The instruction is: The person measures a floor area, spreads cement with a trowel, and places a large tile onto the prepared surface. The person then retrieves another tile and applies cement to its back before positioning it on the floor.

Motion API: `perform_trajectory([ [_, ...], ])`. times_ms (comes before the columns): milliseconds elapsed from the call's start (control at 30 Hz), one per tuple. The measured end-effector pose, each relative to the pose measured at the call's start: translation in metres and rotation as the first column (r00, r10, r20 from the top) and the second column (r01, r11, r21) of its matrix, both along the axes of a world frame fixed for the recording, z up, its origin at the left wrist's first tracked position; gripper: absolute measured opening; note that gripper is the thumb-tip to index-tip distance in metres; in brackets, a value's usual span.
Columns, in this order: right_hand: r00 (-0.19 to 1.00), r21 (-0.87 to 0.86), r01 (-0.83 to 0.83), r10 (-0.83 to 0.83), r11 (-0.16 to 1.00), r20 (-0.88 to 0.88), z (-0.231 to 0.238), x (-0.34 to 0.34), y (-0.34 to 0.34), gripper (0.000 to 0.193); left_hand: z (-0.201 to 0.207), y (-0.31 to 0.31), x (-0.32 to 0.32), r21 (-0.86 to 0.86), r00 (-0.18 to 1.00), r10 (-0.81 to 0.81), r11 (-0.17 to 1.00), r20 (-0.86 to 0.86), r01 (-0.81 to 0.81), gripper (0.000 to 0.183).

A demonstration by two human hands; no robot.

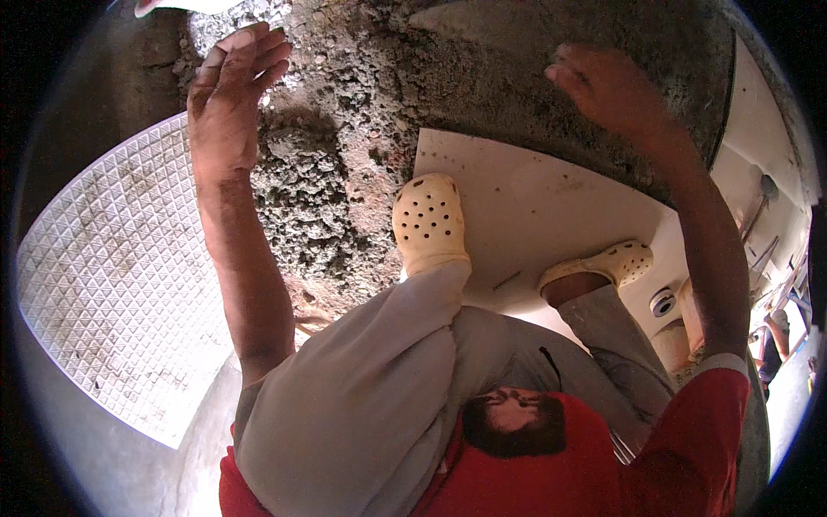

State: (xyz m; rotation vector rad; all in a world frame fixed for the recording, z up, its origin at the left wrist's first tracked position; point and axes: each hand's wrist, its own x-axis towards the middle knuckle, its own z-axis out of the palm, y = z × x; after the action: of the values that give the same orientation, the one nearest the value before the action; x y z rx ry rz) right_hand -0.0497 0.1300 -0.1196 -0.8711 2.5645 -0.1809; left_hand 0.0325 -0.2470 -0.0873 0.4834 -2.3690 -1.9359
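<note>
Above the left edge of a strip of dark, crumbly rubble (310, 194), my left hand (231, 82) is raised, its fingers stretched out and partly apart, with nothing seen in them. Near its wrist lies a white panel (112, 284) with a raised grid pattern and dirt specks. My right hand (603, 86) is over the dark grey, rough surface (500, 77) at the upper right. Its fingers look bent and are smeared by motion, so whether it holds anything cannot be made out. The two hands are wide apart.
A cream clog (429, 220) on one foot stands at the rubble's edge; the other clog (629, 261) rests by a smooth pale board (525, 189). A small round black-and-white thing (662, 302) lies to the right. Another person (775, 336) is partly visible at the far right.
</note>
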Motion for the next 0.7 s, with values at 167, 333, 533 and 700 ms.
perform_trajectory([
  [167,0.974,0.051,-0.089,0.076,0.995,0.215,0.013,0.010,0.047,0.041,0.000,-0.009,0.003,0.079,0.994,0.111,0.991,0.002,-0.111,0.031],
  [333,0.928,0.197,-0.138,0.057,0.971,0.367,0.010,0.063,0.082,0.036,-0.002,-0.009,0.001,0.147,0.989,0.144,0.978,0.041,-0.149,0.032],
  [533,0.985,0.019,-0.056,0.052,0.998,0.167,0.013,0.036,0.113,0.029,0.000,-0.013,-0.001,-0.113,0.998,0.023,0.993,0.052,-0.017,0.032],
  [700,0.984,0.005,-0.169,0.169,0.986,0.063,0.008,0.035,0.141,0.034,0.000,-0.008,-0.002,0.056,0.990,0.117,0.991,0.079,-0.122,0.039],
])
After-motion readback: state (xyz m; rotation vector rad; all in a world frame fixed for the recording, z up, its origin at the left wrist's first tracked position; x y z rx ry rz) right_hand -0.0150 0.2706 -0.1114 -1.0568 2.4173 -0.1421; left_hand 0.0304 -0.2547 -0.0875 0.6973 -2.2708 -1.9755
